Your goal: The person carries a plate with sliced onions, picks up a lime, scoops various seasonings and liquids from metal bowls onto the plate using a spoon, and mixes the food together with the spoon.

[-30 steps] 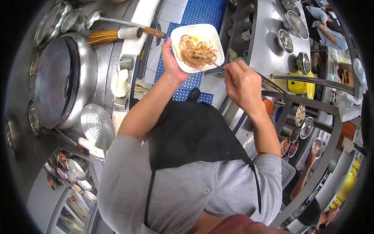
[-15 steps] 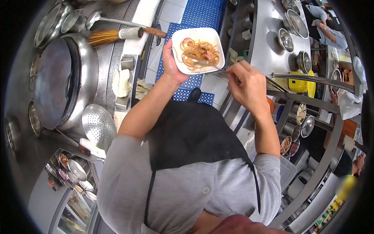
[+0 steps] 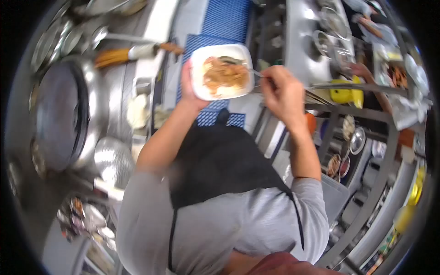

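My left hand is closed on the near left side of a white square bowl with rounded corners. Brown, saucy food with onion-like strips lies inside it. My right hand is beside the bowl's right edge, fingers pinched on a thin metal utensil. Its shaft crosses the rim; the far end is hidden in the food, so I cannot tell whether it is a spoon or a fork. The bowl is held up in front of my black apron.
To the left are a large covered wok, a bamboo brush and a perforated strainer. A steel counter with metal bowls runs along the right, above shelves of food containers. Another person's arm reaches in at the right.
The bowl now appears slightly lower and to the left in view, and the whole scene has shifted with the camera. The food looks more heaped together. Another person's arm has appeared by the right counter.
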`<state>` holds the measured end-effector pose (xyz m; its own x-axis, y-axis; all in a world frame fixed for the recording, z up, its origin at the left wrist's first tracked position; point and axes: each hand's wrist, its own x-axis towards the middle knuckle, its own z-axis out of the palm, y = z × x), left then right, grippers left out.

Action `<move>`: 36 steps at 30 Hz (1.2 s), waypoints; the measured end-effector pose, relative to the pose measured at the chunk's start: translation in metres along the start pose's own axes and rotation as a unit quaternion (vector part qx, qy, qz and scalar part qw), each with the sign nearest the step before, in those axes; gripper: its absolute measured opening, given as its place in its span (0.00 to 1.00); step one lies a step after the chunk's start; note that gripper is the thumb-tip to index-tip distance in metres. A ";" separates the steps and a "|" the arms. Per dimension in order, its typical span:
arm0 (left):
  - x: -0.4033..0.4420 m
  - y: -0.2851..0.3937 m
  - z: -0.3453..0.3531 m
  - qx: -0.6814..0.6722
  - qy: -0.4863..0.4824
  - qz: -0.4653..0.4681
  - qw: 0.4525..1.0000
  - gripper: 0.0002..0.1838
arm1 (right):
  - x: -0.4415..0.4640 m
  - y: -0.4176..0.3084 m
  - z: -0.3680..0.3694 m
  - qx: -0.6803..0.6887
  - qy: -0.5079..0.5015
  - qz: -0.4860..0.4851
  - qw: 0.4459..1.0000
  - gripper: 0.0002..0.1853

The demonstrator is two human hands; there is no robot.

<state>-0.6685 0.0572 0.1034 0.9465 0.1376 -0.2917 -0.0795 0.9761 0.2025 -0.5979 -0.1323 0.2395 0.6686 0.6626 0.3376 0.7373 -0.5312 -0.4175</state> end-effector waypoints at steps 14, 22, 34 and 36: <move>0.016 0.023 -0.028 0.018 -0.015 0.003 1.000 0.40 | -0.033 0.024 0.122 0.518 -0.007 0.399 0.757 0.10; 0.064 0.012 -0.078 0.009 0.027 -0.092 0.995 0.46 | -0.027 0.084 0.189 0.476 0.017 0.526 0.704 0.02; 0.019 0.024 -0.187 0.117 0.276 -0.122 0.946 0.37 | 0.034 0.327 0.341 0.427 0.292 0.686 0.512 0.04; 0.009 0.019 -0.211 0.120 0.315 -0.113 0.935 0.39 | 0.041 0.373 0.354 0.399 0.220 0.729 0.511 0.09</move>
